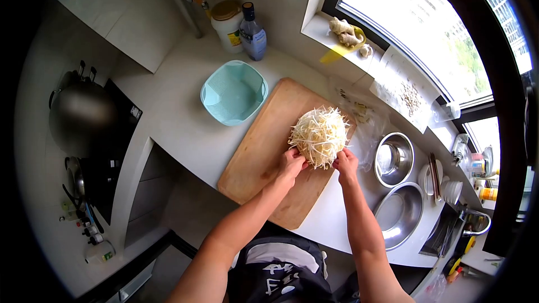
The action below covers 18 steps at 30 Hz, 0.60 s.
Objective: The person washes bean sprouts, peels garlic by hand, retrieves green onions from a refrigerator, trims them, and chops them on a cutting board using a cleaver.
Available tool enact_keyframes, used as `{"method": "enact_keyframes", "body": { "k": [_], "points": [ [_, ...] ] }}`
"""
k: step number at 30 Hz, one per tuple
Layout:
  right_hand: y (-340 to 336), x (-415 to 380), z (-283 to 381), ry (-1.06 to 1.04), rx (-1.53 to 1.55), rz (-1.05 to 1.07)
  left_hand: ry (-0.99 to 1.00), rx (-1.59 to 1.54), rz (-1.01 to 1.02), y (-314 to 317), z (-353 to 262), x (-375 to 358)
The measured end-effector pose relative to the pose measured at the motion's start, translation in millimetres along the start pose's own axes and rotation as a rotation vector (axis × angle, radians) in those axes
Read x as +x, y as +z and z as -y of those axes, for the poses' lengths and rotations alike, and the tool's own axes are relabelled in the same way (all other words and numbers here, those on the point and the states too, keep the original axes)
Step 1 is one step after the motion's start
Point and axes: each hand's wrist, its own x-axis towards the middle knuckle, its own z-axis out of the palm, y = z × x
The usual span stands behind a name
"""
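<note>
A rounded heap of white bean sprouts (pixel 321 136) sits over the right part of a wooden cutting board (pixel 259 163). Whether a dish lies beneath the heap cannot be seen. At its near left edge, my left hand (pixel 293 164) has its fingers curled in and pressed against the sprouts. My right hand (pixel 346 164) pinches at the near right edge, with its fingertips partly hidden by the sprouts. A light blue plastic basin (pixel 234 94) stands on the counter just left of the board.
Two steel bowls, a smaller one (pixel 394 159) and a larger one (pixel 400 216), stand at the right. A clear plastic bag (pixel 365 115) lies beyond the board. Behind the basin are a white jar (pixel 227 27) and a bottle (pixel 254 36). Ginger (pixel 347 32) rests on the windowsill. A wok (pixel 83 112) is far left.
</note>
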Motion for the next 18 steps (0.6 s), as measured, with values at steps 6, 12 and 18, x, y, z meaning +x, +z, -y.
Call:
{"method": "enact_keyframes", "body": {
  "k": [6, 12, 18],
  "points": [
    [2.1, -0.4, 8.6, 0.019, 0.007, -0.005, -0.047, -0.01, 0.023, 2.1, -5.7, 4.2],
    [1.4, -4.3, 11.8, 0.053, 0.056, -0.001, -0.065, -0.141, 0.053, -3.1, -2.1, 2.2],
    [-15.2, -17.2, 6.1, 0.104, 0.088, -0.011, -0.077, -0.209, 0.07, -26.2, 13.7, -2.7]
  ]
}}
